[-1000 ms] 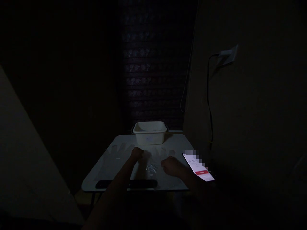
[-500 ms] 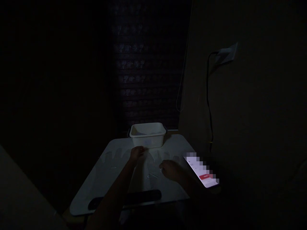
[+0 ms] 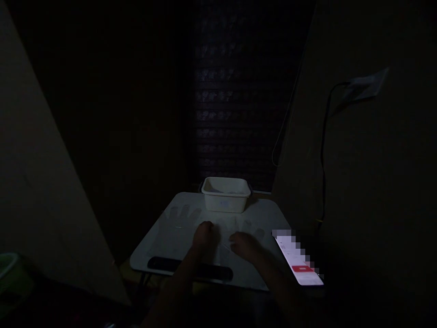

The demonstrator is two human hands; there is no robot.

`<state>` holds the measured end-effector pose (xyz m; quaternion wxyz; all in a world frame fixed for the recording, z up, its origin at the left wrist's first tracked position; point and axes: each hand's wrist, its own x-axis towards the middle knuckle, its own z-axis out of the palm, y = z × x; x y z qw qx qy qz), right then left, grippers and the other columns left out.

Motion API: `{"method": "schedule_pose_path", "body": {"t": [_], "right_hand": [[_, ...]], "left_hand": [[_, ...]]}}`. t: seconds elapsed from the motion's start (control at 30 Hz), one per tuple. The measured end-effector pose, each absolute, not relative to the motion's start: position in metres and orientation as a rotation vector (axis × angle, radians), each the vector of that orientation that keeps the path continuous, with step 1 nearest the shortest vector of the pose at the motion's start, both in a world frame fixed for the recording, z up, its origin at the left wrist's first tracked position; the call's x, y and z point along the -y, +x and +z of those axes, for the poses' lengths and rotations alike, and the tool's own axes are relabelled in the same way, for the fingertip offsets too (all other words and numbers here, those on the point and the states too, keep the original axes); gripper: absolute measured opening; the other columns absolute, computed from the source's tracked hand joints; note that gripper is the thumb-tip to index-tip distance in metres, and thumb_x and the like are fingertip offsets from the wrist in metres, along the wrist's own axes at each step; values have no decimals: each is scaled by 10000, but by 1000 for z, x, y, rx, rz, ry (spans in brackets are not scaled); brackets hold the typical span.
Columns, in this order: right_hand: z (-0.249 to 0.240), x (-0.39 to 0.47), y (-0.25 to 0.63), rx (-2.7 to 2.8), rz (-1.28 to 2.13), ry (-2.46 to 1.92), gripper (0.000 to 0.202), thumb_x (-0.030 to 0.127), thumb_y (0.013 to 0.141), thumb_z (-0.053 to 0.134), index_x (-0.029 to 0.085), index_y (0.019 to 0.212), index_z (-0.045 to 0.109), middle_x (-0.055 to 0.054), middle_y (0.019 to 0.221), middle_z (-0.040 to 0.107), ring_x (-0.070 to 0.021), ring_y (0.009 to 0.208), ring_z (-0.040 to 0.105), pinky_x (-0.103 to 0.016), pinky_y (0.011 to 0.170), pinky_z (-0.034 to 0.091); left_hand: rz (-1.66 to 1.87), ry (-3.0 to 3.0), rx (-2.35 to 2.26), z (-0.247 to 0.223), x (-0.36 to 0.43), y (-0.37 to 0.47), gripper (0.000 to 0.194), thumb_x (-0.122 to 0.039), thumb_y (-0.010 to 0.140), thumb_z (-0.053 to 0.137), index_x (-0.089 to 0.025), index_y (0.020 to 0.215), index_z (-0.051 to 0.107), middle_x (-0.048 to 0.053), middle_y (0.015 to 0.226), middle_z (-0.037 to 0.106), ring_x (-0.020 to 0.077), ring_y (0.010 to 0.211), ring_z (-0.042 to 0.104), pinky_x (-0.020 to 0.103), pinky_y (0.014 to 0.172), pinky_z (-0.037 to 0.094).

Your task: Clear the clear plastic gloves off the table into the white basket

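In dim light, my left hand (image 3: 204, 234) is low over a white table (image 3: 164, 241), its fingers curled; whatever is in them, if anything, cannot be made out. Beside it, my right hand (image 3: 243, 245) is bent inward, with thumb and fingers close together and their contents hidden in shadow. A faint thin stick-like piece (image 3: 226, 247) shows between the hands, near my right fingertips. Another short pale piece (image 3: 178, 227) lies to the left. Beyond the hands stands a white plastic bin (image 3: 225, 204), its contents unclear. Grey finger-shaped patches (image 3: 185, 211) mark the tabletop.
A lit phone (image 3: 297, 262) lies at the table's right edge. A black slot-like strip (image 3: 164, 263) runs along the near edge. On the right wall a cable (image 3: 322, 150) hangs from an outlet (image 3: 365, 86). A green basket (image 3: 13, 278) stands low at left.
The view has swung left, so the scene sits further right. My left hand has drawn back from the bin's front and its fingers are more curled. My right hand stays near the same spot.
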<state>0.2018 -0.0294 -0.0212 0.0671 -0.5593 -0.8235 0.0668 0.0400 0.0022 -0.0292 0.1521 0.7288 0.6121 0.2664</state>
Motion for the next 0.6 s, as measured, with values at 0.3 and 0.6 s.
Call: {"method": "schedule_pose_path", "body": {"t": [0.3,0.6], "right_hand": [[-17,47,202,2591,12,-1531,298,342,637,427,204,890,506,-39,866,542,-164,811,469,-273,693,302],[-34,40,191,2562,-17,-1588,230,284,689,351,177,749,546,-53,789,560,-150,739,493,-245,620,310]], "left_hand": [[425,2430,-1830,-30,14,40,278,-300,729,321,-140,740,548,74,773,555,141,701,497,230,617,341],[383,2492,-1848,-24,21,47,260,-129,669,349,-139,869,514,72,877,535,136,819,465,222,702,329]]}}
